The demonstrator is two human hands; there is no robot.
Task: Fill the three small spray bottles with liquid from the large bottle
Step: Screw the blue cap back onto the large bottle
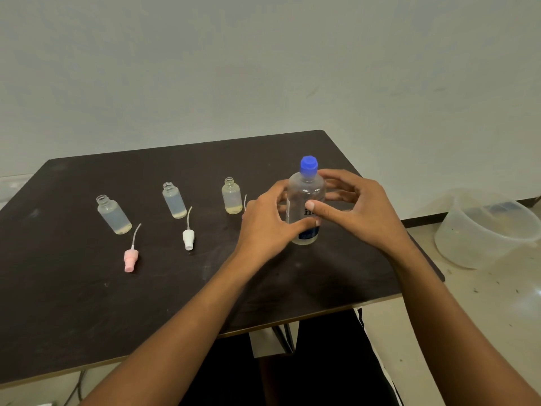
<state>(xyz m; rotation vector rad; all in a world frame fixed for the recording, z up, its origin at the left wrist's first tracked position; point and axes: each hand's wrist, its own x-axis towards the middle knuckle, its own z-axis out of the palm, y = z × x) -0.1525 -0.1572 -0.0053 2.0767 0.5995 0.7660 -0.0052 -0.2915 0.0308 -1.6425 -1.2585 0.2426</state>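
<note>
The large clear bottle (304,200) with a blue cap (308,164) stands upright on the dark table (87,303), right of centre. My left hand (263,224) wraps its lower left side, thumb across the front. My right hand (357,209) cups it from the right, thumb on the front and fingers behind. Three small uncapped bottles stand in a row to the left: left (113,214), middle (174,200), right (232,195), each with a little liquid at the bottom. A pink spray head (130,259) and a white one (188,238) lie beside them. A third head's tube (245,200) shows behind my left hand.
A translucent plastic tub (483,230) sits on the floor to the right of the table. A plain wall runs close behind the table's far edge. The table's near edge lies just over my lap.
</note>
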